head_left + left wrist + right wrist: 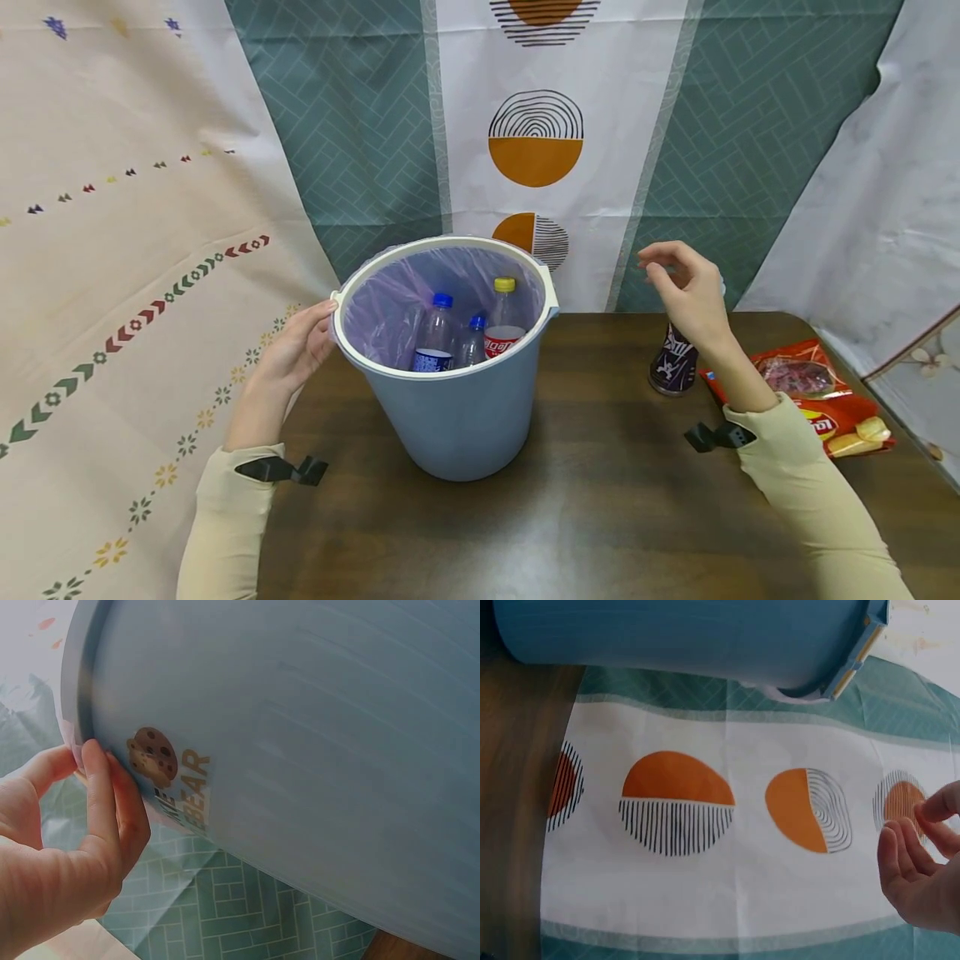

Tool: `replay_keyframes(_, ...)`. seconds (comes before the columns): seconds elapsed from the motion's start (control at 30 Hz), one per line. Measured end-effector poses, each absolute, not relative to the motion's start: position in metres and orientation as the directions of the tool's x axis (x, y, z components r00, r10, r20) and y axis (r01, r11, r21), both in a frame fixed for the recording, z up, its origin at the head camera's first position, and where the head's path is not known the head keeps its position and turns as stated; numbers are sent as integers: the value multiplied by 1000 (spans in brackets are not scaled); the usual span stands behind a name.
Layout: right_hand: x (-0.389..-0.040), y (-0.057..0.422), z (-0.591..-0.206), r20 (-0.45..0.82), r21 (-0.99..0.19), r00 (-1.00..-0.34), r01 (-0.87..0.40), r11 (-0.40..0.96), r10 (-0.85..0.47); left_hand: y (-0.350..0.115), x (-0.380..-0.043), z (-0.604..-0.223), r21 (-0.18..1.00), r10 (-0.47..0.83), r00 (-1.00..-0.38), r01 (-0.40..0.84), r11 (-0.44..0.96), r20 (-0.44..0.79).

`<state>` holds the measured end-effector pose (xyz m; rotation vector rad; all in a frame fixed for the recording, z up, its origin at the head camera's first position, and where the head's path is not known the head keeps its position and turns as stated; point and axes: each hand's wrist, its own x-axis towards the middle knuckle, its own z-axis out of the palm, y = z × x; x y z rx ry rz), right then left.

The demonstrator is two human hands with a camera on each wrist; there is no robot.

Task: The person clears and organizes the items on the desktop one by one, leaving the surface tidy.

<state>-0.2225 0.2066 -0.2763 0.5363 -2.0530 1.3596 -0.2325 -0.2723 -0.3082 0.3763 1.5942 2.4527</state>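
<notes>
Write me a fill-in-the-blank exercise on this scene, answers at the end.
1. The person's ____ hand grips the rim of the bin.
2. In the head view, exactly ____ bottles show inside the bin.
3. The rightmost bottle in the bin has a ____ cap.
4. In the head view, the red packaging lies to the ____ of the dark bottle.

Missing words: left; three; yellow; right.

Three bottles (433, 333) in bin (465, 417), bin on table (600, 508), packets (855, 410) right, another bottle (672, 371) between

The bin (300, 765) reads "BEAR", the yellow-capped bottle (503, 336) "可口可".
</notes>
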Motion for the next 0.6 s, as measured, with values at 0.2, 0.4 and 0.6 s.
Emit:
replay_keyframes(0.2, -225, 216, -285, 688, -698, -718, -612, 371, 108, -273, -232, -308, 911, 300, -947, -19, -412, 116)
replay_keyframes(0.4, -228, 226, -294, 673, -724, -711, -580, 372, 201, -272, -232, -307, 914, 301, -947, -18, -406, 115)
replay_keyframes(0.6, -231, 236, -303, 687, -721, -672, -588, 366, 276, -272, -233, -308, 909, 307, -945, -27, -416, 113)
